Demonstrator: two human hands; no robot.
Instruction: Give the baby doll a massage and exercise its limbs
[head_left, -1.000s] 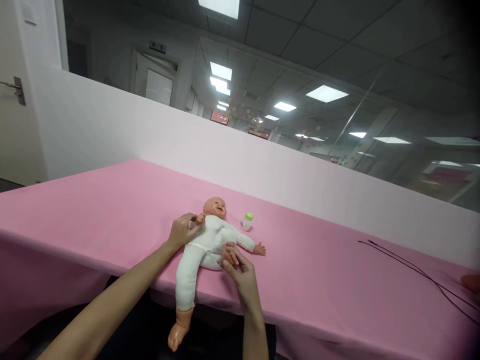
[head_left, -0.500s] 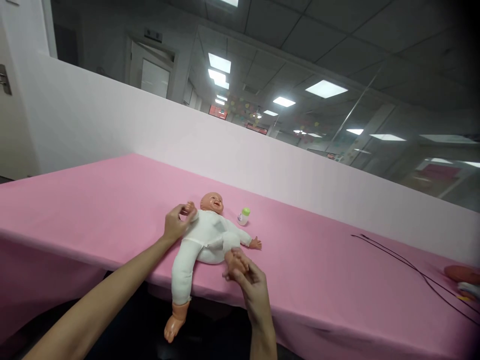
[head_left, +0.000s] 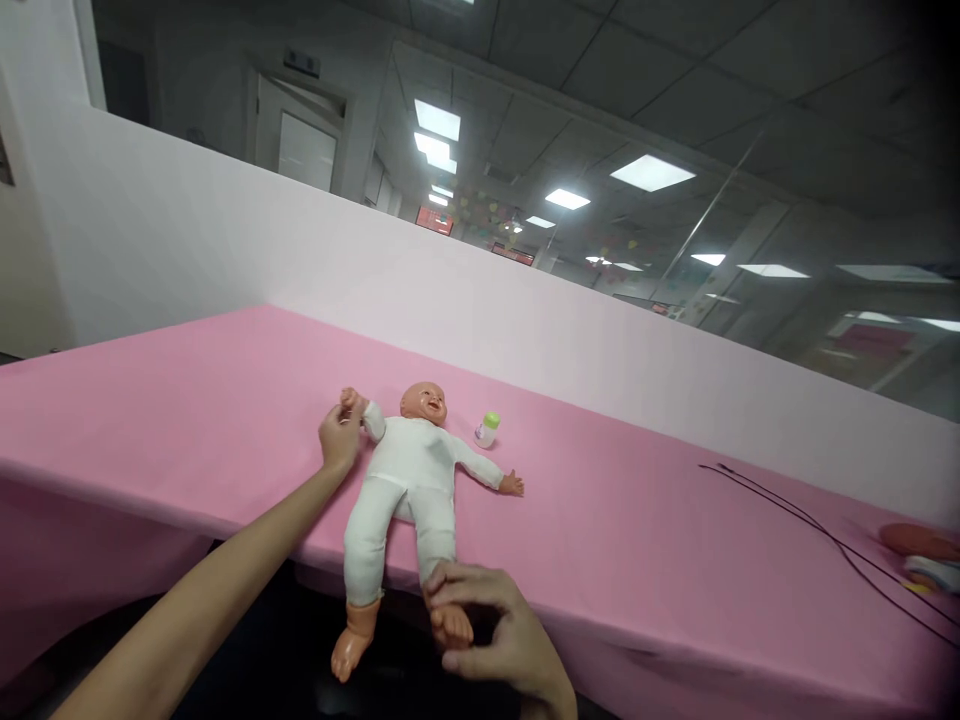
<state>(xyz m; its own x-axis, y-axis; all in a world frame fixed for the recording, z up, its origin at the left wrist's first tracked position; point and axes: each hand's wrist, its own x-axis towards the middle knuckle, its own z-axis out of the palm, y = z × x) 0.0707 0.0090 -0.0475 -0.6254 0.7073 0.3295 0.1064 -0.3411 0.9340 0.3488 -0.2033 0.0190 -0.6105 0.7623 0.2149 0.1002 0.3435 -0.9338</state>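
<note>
A baby doll (head_left: 409, 480) in a white suit lies face up on the pink table (head_left: 187, 400), head away from me, both legs hanging over the near edge. My left hand (head_left: 339, 435) is closed on the doll's raised hand at the doll's left side of the picture. My right hand (head_left: 491, 635) is wrapped round the doll's foot just below the table edge. The doll's other arm lies stretched out to the right on the cloth.
A small bottle with a green cap (head_left: 487, 429) stands just right of the doll's head. A thin black cord (head_left: 825, 535) runs across the table's right side. An orange object (head_left: 919, 542) lies at the far right edge. A white partition (head_left: 525, 330) backs the table.
My right hand has drawn the doll's bent leg down and straight, past the table edge. My left hand has moved the doll's arm outward, up and to the left.
</note>
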